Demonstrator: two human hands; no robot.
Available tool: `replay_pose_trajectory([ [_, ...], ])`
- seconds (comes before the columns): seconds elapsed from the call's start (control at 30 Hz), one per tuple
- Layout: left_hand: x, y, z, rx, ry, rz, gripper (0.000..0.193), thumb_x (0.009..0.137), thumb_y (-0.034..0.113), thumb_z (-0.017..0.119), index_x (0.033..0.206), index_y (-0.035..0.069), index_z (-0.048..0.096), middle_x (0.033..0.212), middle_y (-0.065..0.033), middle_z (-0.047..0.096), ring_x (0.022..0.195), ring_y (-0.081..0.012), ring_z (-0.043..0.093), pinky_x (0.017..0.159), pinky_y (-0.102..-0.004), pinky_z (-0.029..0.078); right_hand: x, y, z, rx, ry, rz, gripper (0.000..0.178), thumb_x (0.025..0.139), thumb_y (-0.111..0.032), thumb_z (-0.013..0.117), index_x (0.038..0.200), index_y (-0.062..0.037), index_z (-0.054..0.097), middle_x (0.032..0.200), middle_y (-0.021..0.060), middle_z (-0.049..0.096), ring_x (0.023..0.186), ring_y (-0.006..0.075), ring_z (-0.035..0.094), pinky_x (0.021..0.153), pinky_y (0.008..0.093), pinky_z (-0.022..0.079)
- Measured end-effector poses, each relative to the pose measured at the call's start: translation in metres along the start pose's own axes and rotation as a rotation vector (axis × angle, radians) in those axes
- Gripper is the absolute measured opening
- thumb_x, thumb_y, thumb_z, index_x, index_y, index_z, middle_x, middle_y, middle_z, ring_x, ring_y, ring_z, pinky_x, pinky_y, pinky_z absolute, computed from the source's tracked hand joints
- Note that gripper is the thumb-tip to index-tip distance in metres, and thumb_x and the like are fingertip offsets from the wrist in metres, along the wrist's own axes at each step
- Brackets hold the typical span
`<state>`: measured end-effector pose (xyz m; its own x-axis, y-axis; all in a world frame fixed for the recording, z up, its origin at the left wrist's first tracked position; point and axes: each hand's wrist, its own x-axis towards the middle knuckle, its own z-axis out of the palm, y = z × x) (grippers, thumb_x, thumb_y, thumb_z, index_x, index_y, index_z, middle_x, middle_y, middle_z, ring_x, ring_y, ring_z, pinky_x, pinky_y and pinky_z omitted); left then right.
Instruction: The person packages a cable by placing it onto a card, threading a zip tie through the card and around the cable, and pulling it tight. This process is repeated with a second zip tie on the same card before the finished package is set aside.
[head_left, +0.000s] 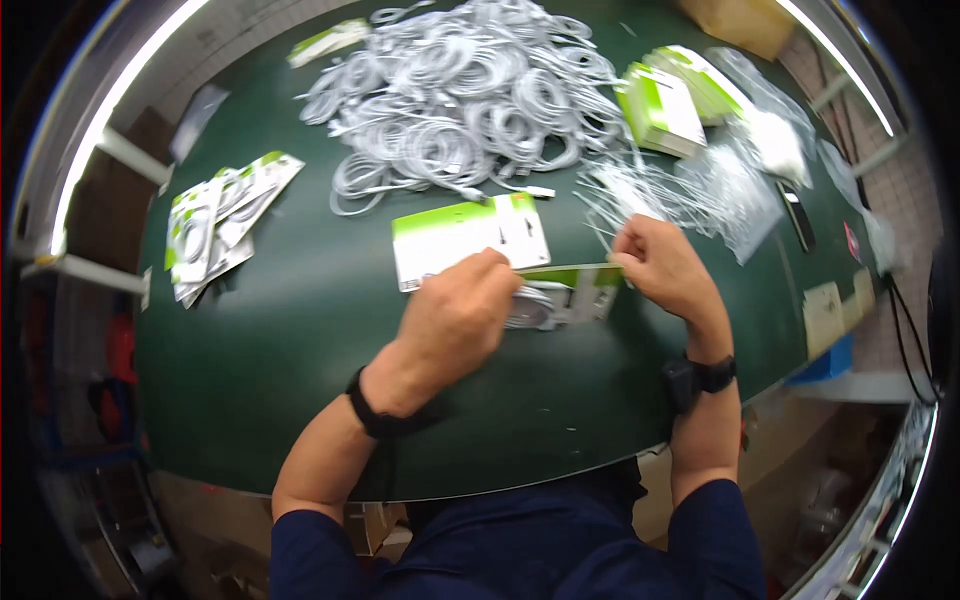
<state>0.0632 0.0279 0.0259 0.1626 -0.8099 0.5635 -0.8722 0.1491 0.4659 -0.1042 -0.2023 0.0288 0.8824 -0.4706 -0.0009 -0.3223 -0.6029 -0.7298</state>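
Observation:
My left hand (455, 320) is closed on the left end of a green and white packaging card (592, 292), held tilted above the table. A coiled grey-white cable (532, 308) shows against the card's near side. At its upper right corner, my right hand (665, 265) pinches the same card between thumb and fingers. Just beyond, another green and white card (468, 236) lies flat, partly covered by my left hand. A white cable plug (540, 192) rests past that card. Near my right fingertips are loose white twist ties (650, 195).
A large heap of coiled cables (470, 95) fills the table's far middle. Cards with cables (215, 225) are piled at left. Stacked green and white cards (662, 108), clear plastic bags (735, 190) and a dark phone-like object (797, 215) lie at right on the green table (260, 380).

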Motion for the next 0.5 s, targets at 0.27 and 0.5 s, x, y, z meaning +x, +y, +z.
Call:
replay_pose_trajectory([
  [0.27, 0.001, 0.016, 0.026, -0.030, 0.126, 0.153, 0.015, 0.071, 0.003, 0.063, 0.078, 0.003, 0.050, 0.081, -0.0131, 0.053, 0.075, -0.0323, 0.060, 0.066, -0.0413, 0.050, -0.005, 0.043, -0.011, 0.265, 0.195, 0.055, 0.013, 0.090, -0.006, 0.066, 0.101, 0.0002, 0.068, 0.082, 0.0001, 0.063, 0.071, 0.0070, 0.054, 0.064, 0.0225, 0.043],
  [0.5, -0.055, 0.019, -0.120, 0.082, 0.602, -0.083, 0.010, 0.079, -0.006, 0.061, 0.086, 0.001, 0.058, 0.086, -0.0128, 0.060, 0.076, -0.0285, 0.063, 0.066, -0.0363, 0.050, 0.028, 0.097, 0.008, 0.761, 0.109, 0.011, 0.030, 0.099, -0.014, 0.065, 0.126, -0.0020, 0.062, 0.091, -0.0044, 0.060, 0.074, 0.0015, 0.051, 0.062, 0.0165, 0.039],
])
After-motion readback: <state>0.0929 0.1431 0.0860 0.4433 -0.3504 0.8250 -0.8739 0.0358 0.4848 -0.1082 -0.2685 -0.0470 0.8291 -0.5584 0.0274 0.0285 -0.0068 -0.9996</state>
